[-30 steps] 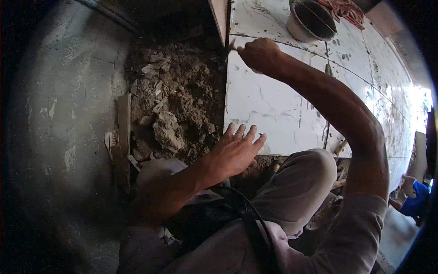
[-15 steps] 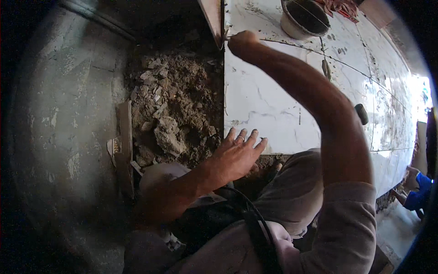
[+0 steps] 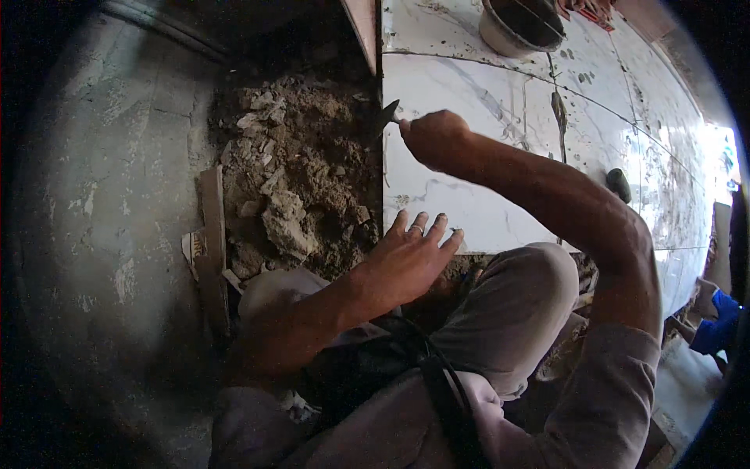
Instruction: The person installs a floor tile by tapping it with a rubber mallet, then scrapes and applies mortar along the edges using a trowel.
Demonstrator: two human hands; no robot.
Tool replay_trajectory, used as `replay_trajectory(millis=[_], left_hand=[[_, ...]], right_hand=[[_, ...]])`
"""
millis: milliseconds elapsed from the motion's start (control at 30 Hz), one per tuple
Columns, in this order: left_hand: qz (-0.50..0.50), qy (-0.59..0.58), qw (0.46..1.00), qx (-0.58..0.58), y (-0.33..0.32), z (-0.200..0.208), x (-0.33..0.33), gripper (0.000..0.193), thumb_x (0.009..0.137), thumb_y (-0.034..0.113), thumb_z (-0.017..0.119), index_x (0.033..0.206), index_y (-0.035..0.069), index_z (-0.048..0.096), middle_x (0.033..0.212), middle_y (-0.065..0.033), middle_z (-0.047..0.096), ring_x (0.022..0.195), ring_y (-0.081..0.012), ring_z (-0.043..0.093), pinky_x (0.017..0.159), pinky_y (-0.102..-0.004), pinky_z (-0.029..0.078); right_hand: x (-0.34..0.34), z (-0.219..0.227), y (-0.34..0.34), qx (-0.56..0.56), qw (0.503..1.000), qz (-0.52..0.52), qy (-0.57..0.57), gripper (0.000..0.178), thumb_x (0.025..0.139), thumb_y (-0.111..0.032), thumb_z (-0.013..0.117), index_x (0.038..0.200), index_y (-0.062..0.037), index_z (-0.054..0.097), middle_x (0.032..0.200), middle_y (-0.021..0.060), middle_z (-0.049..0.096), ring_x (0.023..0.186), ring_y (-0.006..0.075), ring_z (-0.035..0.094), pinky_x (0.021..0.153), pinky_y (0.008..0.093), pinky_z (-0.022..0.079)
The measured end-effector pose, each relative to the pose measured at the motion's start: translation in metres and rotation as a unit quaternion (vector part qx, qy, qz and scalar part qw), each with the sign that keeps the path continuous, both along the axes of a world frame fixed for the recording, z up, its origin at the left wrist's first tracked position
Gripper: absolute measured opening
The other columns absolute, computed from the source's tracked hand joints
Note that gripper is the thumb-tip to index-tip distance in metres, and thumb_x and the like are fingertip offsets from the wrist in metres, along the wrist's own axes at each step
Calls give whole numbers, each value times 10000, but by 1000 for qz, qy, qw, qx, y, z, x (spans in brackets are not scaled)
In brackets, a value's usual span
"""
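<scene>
My right hand (image 3: 439, 137) is closed around the handle of a small trowel (image 3: 387, 117), whose dark pointed blade sits at the left edge of a white marble-patterned tile (image 3: 445, 195). My left hand (image 3: 410, 258) lies with fingers spread at the near edge of that tile, fingertips on its surface, a ring on one finger. Left of the tile is a strip of rough soil and rubble (image 3: 289, 227), next to the trowel blade.
A bucket (image 3: 498, 37) of dark contents stands on the far tiles. A dark rounded object (image 3: 618, 185) lies on the tiles at right. A board (image 3: 212, 234) leans near the grey wall (image 3: 101, 195). At far right is a person in a blue sleeve (image 3: 717, 324).
My right hand has come nearer along the tile's left edge from its far corner, and the trowel blade now shows. My left hand stays almost in place.
</scene>
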State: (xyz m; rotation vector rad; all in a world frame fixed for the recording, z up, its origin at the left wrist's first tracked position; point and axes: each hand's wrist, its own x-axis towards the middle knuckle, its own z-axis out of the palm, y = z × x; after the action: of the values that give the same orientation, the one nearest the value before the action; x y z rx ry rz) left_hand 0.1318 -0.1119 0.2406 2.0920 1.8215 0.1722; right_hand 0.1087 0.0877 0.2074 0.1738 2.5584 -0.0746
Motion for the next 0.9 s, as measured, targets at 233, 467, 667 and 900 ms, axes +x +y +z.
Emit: replay_trajectory(millis=[233, 467, 667, 900], left_hand=[[-9, -33, 999, -12, 0, -3, 15, 521, 857, 220, 575, 1337, 76, 431, 1314, -193, 475, 1211, -327, 470, 1045, -508, 304], [19, -20, 994, -105, -3, -11, -1, 609, 821, 411, 636, 1291, 66, 460, 1315, -180, 490, 1241, -349, 445, 1040, -529, 313], [78, -32, 974, -210, -2, 10, -30, 561, 834, 470, 606, 1192, 44, 526, 1210, -218, 534, 1154, -409, 500, 1006, -539, 333], [-15, -82, 960, -267, 2, 18, 1, 428, 861, 416, 590, 1093, 57, 588, 1073, -230, 596, 1057, -387, 568, 953, -515, 379]], right_hand=[[-13, -23, 36, 98, 989, 46, 98, 206, 892, -138, 516, 1031, -10, 599, 806, 133, 680, 736, 280, 687, 573, 409, 548], [51, -29, -21, 64, 993, 52, 80, 374, 942, -166, 429, 1277, 0, 450, 848, 124, 666, 643, 302, 674, 504, 413, 547], [23, 12, 26, 13, 996, 51, 71, 402, 830, -77, 518, 1231, -92, 488, 752, 174, 661, 708, 351, 665, 586, 456, 527], [66, -4, -22, -17, 997, 24, 68, 259, 956, -176, 395, 1046, 12, 549, 721, 117, 662, 628, 283, 676, 534, 438, 553]])
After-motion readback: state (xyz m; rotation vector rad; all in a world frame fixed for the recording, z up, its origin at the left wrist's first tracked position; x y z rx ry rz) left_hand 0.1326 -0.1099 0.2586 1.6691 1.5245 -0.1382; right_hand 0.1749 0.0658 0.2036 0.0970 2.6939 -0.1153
